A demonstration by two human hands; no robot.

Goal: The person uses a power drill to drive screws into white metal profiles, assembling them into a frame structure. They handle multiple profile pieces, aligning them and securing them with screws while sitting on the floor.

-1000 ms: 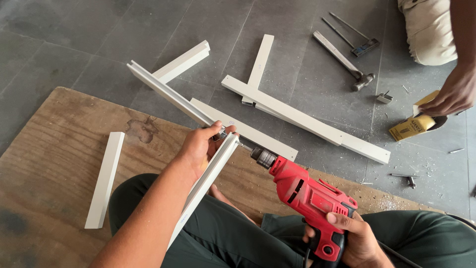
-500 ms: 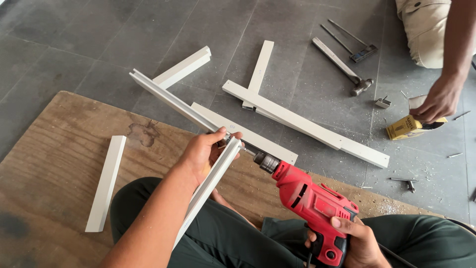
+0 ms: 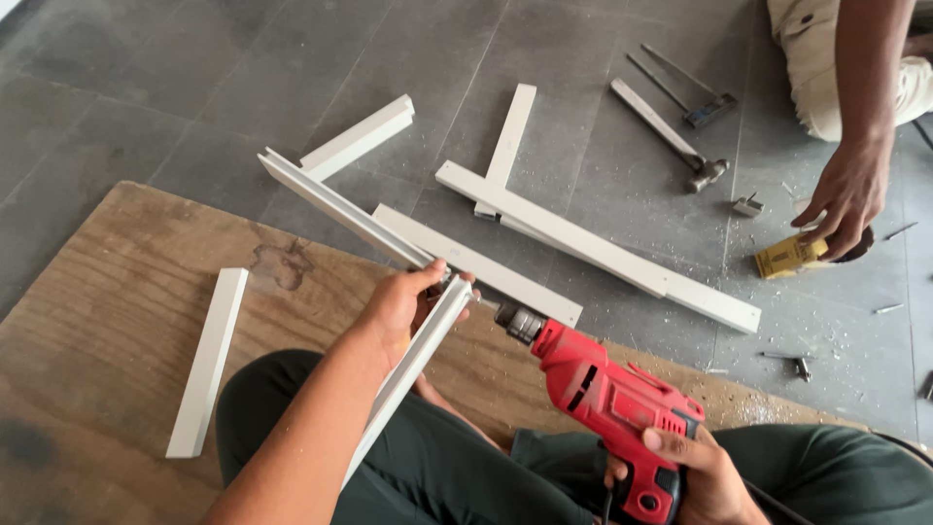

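Note:
My left hand [image 3: 400, 303] grips two white metal channel pieces at the corner where they meet: one channel [image 3: 400, 374] slants down across my lap, the other channel [image 3: 335, 202] runs up and left over the floor. My right hand [image 3: 692, 467] holds a red power drill [image 3: 607, 394] by its handle. The drill's chuck and bit point left at the corner joint beside my fingers. I sit with dark green trousers at the edge of a wooden board [image 3: 107, 331].
Loose white channel pieces lie around: one [image 3: 206, 360] on the board, others [image 3: 595, 243] on the grey tiled floor. A hammer [image 3: 671, 131] and metal tools lie at the back right. Another person's hand [image 3: 844, 199] reaches onto a yellow box [image 3: 787, 255]. Screws and filings scatter nearby.
The other person's hand has moved left and down onto the yellow box. My hands, the channels and the drill stay nearly as they were, shifted slightly lower in view.

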